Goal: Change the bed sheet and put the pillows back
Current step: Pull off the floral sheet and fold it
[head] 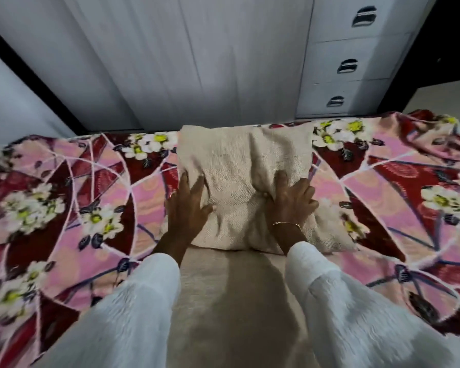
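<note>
A beige woven pillow (239,168) lies flat at the far edge of the bed, against the white wardrobe. My left hand (190,201) presses on its left side with fingers spread and straight. On the pillow's right side rests my right hand (290,195), which wears a thin bracelet, its fingers flat and its thumb dug into the fabric. A red and pink sheet (77,208) with white flowers covers the bed on both sides of the pillow. A second beige cushion or cloth (234,301) lies between my white sleeves, nearer to me.
White wardrobe doors (170,62) stand right behind the bed. A white drawer unit (348,67) with three dark handles is at the back right. The sheet bunches up at the far right corner (436,134).
</note>
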Motion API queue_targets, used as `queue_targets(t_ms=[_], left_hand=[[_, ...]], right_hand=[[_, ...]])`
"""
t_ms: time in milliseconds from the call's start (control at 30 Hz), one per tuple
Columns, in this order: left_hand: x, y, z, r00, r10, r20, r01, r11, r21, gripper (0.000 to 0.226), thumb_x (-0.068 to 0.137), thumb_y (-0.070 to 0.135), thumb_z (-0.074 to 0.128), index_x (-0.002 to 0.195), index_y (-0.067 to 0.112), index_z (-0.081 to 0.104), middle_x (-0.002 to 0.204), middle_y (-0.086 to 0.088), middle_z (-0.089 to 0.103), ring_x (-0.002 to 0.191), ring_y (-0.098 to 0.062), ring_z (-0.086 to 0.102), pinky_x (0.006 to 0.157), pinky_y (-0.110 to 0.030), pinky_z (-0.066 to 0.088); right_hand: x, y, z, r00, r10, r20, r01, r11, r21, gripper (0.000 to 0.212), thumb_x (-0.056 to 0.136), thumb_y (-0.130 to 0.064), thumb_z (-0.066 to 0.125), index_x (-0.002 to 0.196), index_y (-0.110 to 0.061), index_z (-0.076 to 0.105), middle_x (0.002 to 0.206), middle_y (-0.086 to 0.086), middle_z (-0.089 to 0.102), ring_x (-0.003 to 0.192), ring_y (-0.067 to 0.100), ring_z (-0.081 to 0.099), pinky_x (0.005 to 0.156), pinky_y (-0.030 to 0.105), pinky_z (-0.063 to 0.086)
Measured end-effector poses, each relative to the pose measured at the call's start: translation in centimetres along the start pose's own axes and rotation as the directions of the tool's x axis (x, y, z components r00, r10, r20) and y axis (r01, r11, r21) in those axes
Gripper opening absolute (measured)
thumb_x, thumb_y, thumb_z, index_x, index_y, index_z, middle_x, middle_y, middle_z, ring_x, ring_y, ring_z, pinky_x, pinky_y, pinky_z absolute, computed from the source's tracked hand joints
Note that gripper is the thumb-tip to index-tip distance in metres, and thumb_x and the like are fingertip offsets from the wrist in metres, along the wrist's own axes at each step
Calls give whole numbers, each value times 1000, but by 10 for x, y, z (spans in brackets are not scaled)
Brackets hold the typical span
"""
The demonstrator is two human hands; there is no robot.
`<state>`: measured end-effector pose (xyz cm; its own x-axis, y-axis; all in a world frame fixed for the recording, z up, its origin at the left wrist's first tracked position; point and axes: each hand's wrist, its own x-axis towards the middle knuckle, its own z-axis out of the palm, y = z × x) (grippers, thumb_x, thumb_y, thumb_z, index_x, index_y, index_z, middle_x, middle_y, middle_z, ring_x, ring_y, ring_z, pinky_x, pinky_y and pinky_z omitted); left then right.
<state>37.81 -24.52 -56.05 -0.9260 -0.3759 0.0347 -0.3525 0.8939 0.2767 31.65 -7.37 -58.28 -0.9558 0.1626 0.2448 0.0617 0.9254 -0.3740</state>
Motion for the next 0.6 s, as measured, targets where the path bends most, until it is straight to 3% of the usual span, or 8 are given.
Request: queue_targets(t_ms=[133,200,267,400,500,600], left_hand=[[-18,-16,21,996,-50,76,48,998,31,58,90,21,55,143,20,32,155,-19,9,141,-42,8,110,-56,19],[-27,4,29,996,-75,53,74,997,30,59,91,15,48,146,20,25,156,-17,4,142,-41,0,111,-59,9],[-37,30,38,1000,-12,-11,12,999,33,57,91,11,47,144,17,29,156,-16,8,142,-39,1,111,-61,6],[-65,86,55,973,229,-39,-231,971,-60,47,84,1,52,130,7,51,148,-21,30,139,-44,19,108,-63,17],[-99,130,71,915,401,-40,-402,905,-135,36,87,10,43,117,1,61,130,-24,53,125,-44,45,99,-58,39],[-151,179,92,876,479,-58,-477,843,-249,40,83,16,38,105,2,68,113,-20,65,111,-38,59,89,-49,49]], right_hand=[[-16,-3,13,977,1,211,-6,1000,21,53,84,-33,63,132,-19,45,121,24,44,108,39,43,86,48,34],[-19,4,8,977,-22,213,21,1000,10,57,86,-40,58,135,-21,38,134,23,35,115,38,38,92,49,31],[-22,10,0,976,-65,208,66,998,1,54,86,-42,56,133,-22,39,138,19,32,118,37,38,92,49,32],[-38,33,-27,973,-112,201,102,993,59,46,92,-35,48,135,-21,39,145,14,28,129,34,32,98,51,28],[-54,71,-48,983,-63,171,41,991,126,51,96,-23,39,146,-21,27,151,17,24,134,36,28,102,52,24],[-77,141,-73,989,77,129,-91,990,107,60,89,-13,52,144,-18,32,146,20,33,129,39,36,98,56,27]])
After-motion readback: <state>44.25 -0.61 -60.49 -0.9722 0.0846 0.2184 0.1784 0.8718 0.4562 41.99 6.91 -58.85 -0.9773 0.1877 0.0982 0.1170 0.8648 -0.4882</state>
